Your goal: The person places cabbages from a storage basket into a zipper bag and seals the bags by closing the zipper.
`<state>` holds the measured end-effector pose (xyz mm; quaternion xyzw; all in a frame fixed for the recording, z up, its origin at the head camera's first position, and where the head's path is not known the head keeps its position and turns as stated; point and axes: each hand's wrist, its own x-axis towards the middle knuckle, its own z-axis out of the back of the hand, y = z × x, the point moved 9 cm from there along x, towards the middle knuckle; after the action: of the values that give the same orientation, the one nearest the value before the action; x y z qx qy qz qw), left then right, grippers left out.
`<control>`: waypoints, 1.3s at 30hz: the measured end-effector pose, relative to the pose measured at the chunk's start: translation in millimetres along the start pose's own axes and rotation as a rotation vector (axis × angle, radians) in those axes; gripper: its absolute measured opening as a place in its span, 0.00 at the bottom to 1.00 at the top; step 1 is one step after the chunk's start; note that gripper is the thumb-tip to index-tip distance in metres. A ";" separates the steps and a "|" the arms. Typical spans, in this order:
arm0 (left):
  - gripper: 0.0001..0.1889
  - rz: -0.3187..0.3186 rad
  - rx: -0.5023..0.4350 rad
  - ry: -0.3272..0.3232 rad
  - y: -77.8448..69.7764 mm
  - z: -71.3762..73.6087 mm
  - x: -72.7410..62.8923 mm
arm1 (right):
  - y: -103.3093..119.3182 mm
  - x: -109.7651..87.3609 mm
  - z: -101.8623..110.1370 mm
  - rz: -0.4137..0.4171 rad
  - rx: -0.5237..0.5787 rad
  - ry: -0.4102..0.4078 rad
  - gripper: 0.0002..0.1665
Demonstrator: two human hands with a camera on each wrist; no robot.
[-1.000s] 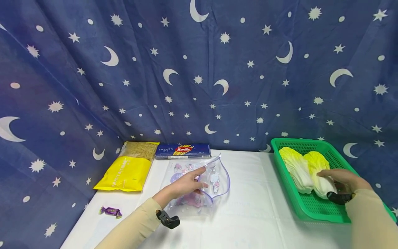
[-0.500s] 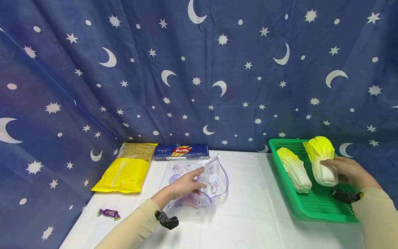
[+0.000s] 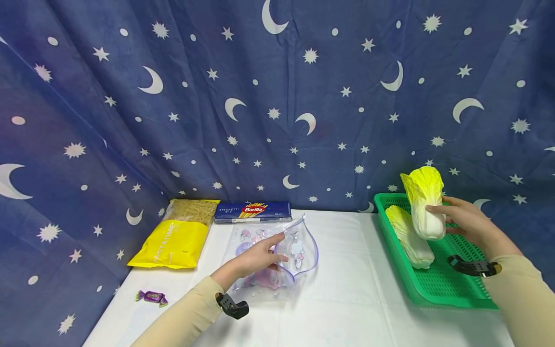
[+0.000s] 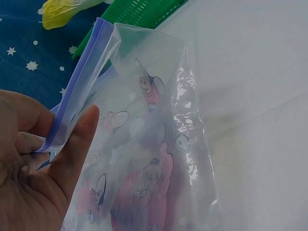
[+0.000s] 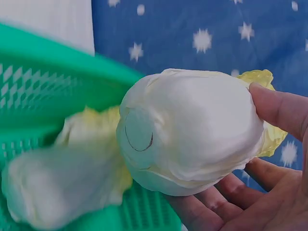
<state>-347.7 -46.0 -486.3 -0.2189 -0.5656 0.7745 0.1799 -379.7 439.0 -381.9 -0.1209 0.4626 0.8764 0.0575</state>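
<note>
My right hand (image 3: 466,224) grips a napa cabbage (image 3: 427,205), raised above the green basket (image 3: 455,302) with its yellow leaves up. In the right wrist view, the thumb and fingers hold this cabbage (image 5: 192,130) from opposite sides, its round white base toward the camera. A second napa cabbage (image 3: 409,238) lies in the basket, partly hidden behind the held one. My left hand (image 3: 259,254) holds the rim of a clear zip bag (image 3: 264,282) printed with pink figures. In the left wrist view, the bag's purple zip edge (image 4: 79,82) passes between thumb and fingers, and its mouth gapes.
A yellow pasta bag (image 3: 179,243) and a blue spaghetti box (image 3: 253,212) lie at the back left. Nearer the front left is a purple wrapped candy (image 3: 151,297). A dark blue curtain (image 3: 329,120) with moons and stars hangs behind the white table (image 3: 347,299).
My right hand has taken hold of the right-hand cabbage, lifted it out of the basket and moved it left. The left hand has stayed at the bag.
</note>
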 end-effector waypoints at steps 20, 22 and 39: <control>0.38 0.014 -0.014 0.019 -2.3 -2.4 -3.4 | 102.0 -14.0 -137.9 0.175 0.101 0.179 0.60; 0.38 0.012 -0.018 0.017 -2.6 -2.4 -3.0 | 104.7 -13.6 -149.5 0.182 0.101 0.187 0.58; 0.42 0.013 -0.004 -0.008 -1.9 0.5 -0.1 | 109.0 -6.3 -228.8 0.274 0.055 0.206 0.49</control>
<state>-347.8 -45.9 -484.3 -0.2198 -0.5663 0.7755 0.1721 -360.5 188.7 -417.6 -0.1441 0.5019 0.8461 -0.1069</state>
